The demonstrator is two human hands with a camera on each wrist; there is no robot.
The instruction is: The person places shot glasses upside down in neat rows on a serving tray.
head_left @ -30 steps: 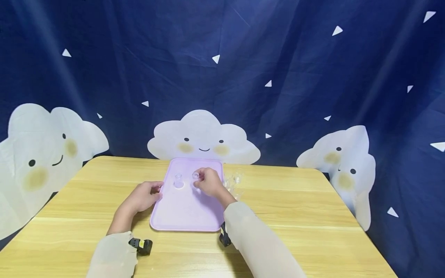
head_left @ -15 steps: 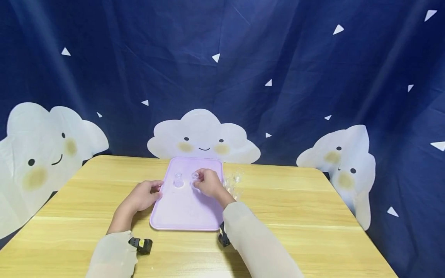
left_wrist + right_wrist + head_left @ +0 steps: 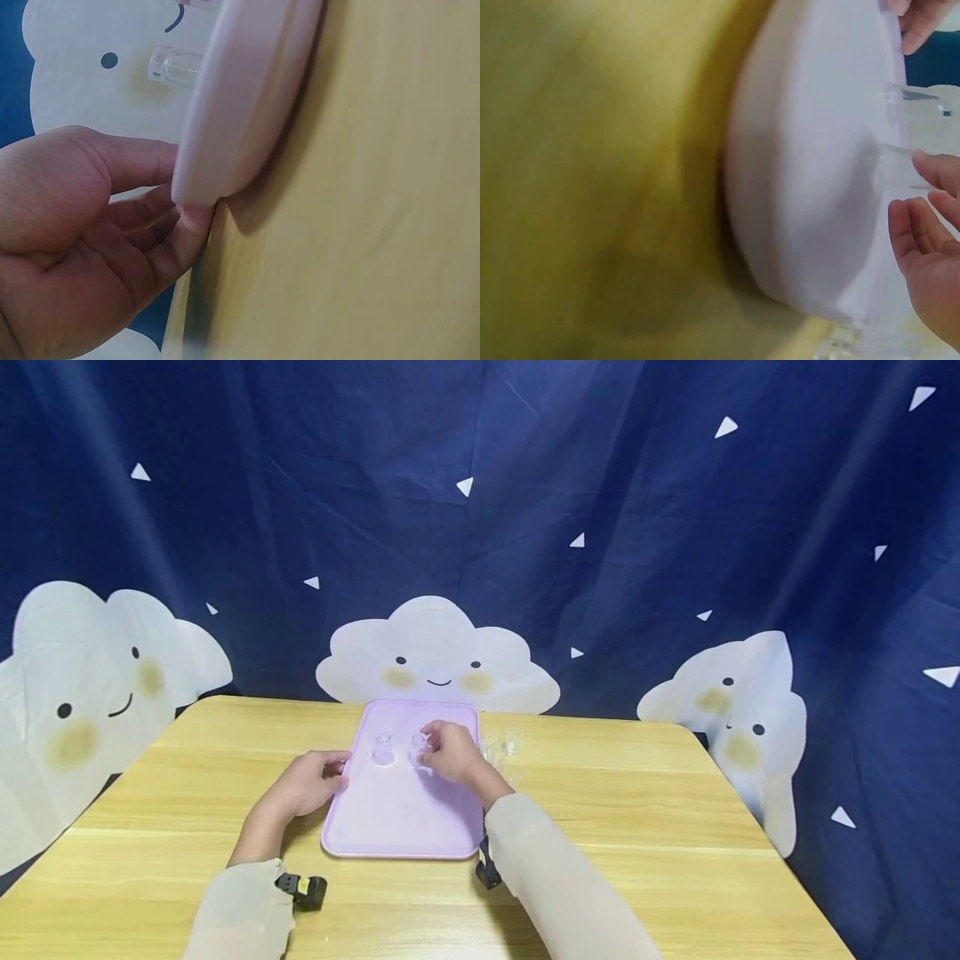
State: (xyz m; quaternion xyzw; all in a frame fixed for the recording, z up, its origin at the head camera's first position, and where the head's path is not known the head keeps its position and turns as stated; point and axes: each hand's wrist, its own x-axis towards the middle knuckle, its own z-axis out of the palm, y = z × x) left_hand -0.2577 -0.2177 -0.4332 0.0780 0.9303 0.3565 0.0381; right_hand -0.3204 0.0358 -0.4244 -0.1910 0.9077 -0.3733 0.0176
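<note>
A lilac tray (image 3: pixel 401 822) lies on the table. My left hand (image 3: pixel 306 783) grips its left edge; in the left wrist view the thumb meets the rim (image 3: pixel 196 161) and the other fingers reach underneath. One small clear cup (image 3: pixel 383 750) stands on the tray's left half. A second clear cup (image 3: pixel 417 748) stands to its right, with my right hand (image 3: pixel 456 753) holding its side between thumb and fingertips. The right wrist view has this held cup (image 3: pixel 894 171) against the tray surface, partly hidden by my fingers.
Several more clear cups (image 3: pixel 504 750) cluster on the wooden table (image 3: pixel 637 810) just right of the tray, partly hidden by my right wrist. Behind the table's far edge hangs a dark blue cloth (image 3: pixel 390 485) with smiling white clouds.
The cup in my right hand has come down slightly and now appears to stand on the tray. My left hand keeps its place at the tray's edge.
</note>
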